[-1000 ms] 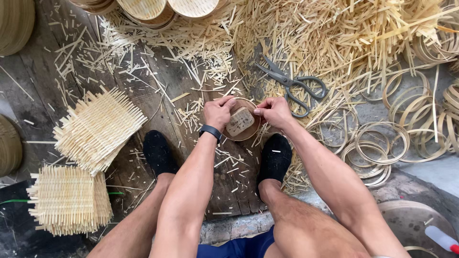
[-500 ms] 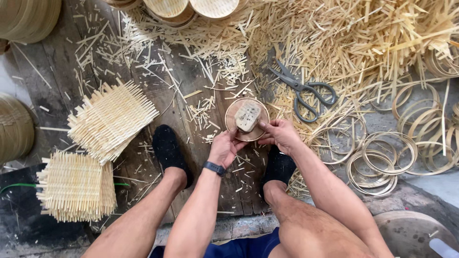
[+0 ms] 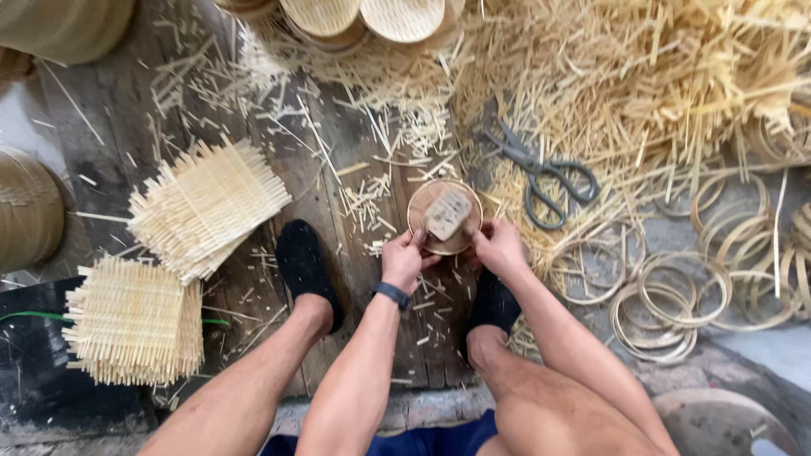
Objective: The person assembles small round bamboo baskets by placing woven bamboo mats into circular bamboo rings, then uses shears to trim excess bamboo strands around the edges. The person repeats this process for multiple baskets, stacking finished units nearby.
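Note:
A small round bamboo basket (image 3: 444, 216) with a pale rectangular block inside it rests on the wooden floor between my feet. My left hand (image 3: 404, 260), with a dark watch on the wrist, grips its near left rim. My right hand (image 3: 498, 247) grips the near right rim. Both thumbs press on the edge of the ring.
Grey scissors (image 3: 541, 173) lie just right of the basket on loose bamboo strips (image 3: 642, 93). Bamboo rings (image 3: 667, 304) pile up at right. Two stacks of woven square mats (image 3: 207, 207) (image 3: 135, 321) sit at left. Finished round baskets (image 3: 363, 17) stand at the top. My dark-socked feet flank the work.
Both hands slid from the far side of the round basket to its near rim. The camera view shifted, so the basket and scissors appear further right.

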